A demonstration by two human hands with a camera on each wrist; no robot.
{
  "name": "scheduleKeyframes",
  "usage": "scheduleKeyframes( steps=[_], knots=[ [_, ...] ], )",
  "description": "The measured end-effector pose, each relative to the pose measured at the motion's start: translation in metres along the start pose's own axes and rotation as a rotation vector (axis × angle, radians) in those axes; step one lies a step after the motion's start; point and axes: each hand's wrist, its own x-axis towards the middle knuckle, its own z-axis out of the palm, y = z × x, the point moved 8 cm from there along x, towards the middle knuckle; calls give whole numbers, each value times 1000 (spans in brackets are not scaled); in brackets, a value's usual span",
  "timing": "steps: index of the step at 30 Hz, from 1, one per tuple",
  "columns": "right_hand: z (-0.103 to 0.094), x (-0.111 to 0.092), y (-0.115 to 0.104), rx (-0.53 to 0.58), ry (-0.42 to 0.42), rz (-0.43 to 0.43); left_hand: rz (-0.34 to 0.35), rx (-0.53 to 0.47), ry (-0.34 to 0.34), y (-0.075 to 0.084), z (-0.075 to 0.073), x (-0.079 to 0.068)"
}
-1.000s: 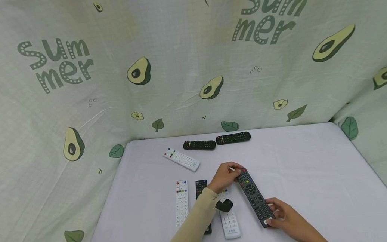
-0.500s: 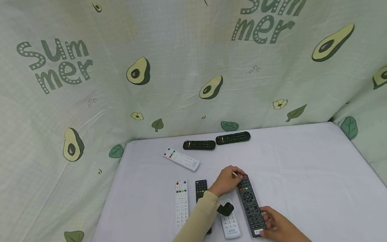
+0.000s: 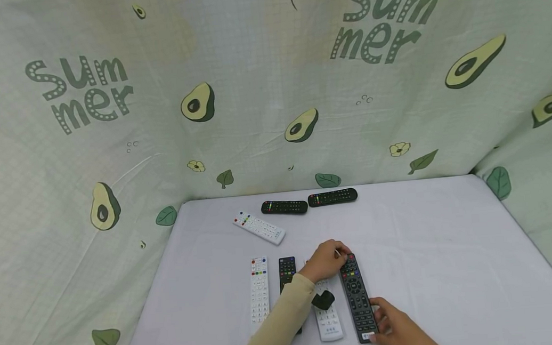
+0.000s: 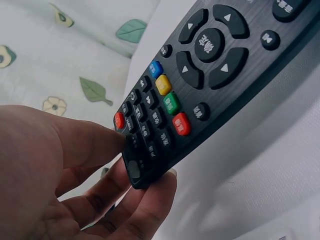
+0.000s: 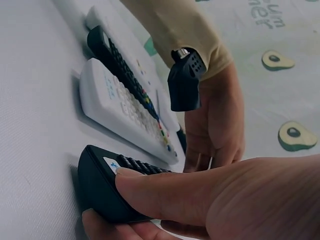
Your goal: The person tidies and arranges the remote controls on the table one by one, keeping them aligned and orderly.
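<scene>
A dark grey remote control point(image 3: 359, 300) with coloured buttons stands nearly in line with a row of other remotes, at the row's right end. My left hand point(image 3: 329, 259) pinches its far end; in the left wrist view the thumb point(image 4: 95, 142) lies on the top and the fingers point(image 4: 157, 200) are beneath. My right hand point(image 3: 396, 327) grips the near end, with the thumb point(image 5: 165, 192) by the white label and fingers at the side. Just left of it lies a white remote point(image 3: 328, 321), partly hidden by my left wrist and its black camera point(image 3: 323, 300).
Further left lie a black remote point(image 3: 287, 268), partly under my sleeve point(image 3: 283, 316), and another white remote point(image 3: 259, 288). Toward the back rest a slanted white remote point(image 3: 259, 227) and two black remotes point(image 3: 284, 207). A patterned curtain point(image 3: 256, 158) rises behind the white table point(image 3: 434, 236).
Both hands have brought the dark grey remote left and toward the near edge, turning it straighter alongside the white one. In the last half second it shifted only slightly nearer.
</scene>
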Motion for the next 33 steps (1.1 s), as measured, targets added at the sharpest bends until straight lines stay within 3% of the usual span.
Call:
scheduleKeyframes(
  steps=[17,27,33],
  knots=[
    [1,2,2,-61,6,72,-7,48,-59,-6,15,5],
    [2,2,-3,-46,-53,-1,-5,117,-74,-4,20,1],
    [-7,3,-3,-122,9,58,-8,142,-55,-3,16,-2]
  ],
)
